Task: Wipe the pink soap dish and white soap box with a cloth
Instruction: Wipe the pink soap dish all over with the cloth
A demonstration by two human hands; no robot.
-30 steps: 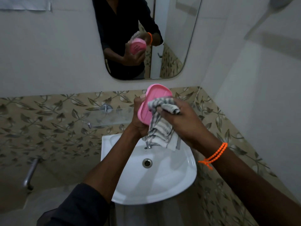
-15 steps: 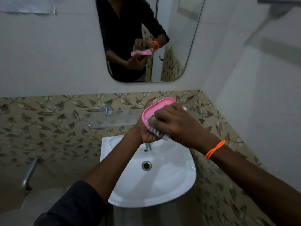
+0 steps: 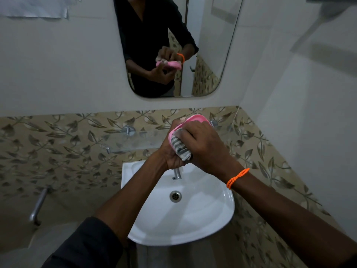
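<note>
Pink plastic up front in the head view: dish (image 3: 195, 119) held over the sink (image 3: 216, 215), tilted, open side toward the camera. Left hand (image 3: 170, 155) wrapped round its underside and near edge, fingers curled, gripping. Right hand (image 3: 202, 144) bunched round the striped cloth (image 3: 180, 148), pressing it into the hollow. Orange band (image 3: 237, 178) on that wrist. Tap (image 3: 176, 173) just below the hands, drain (image 3: 175, 196) lower in the bowl.

Handling, as a guess: light, stiff, thin-walled, probably slick if wet, so best taken by the rim and the underside, as now, with the wiping push met from behind. Cloth soft and limp, easily wadded into corners. Hard sink beneath, so a slip would mean a knock, likely no worse.

Same view, in the mirror (image 3: 204, 45): both hands reflected, dish seen edge-on, cloth on top.

No white box anywhere in sight. Glass shelf (image 3: 135, 141) on the tiled wall, nothing readable on it. Paper (image 3: 34, 7) stuck at top left, no legible writing. No brands or labels to read.
</note>
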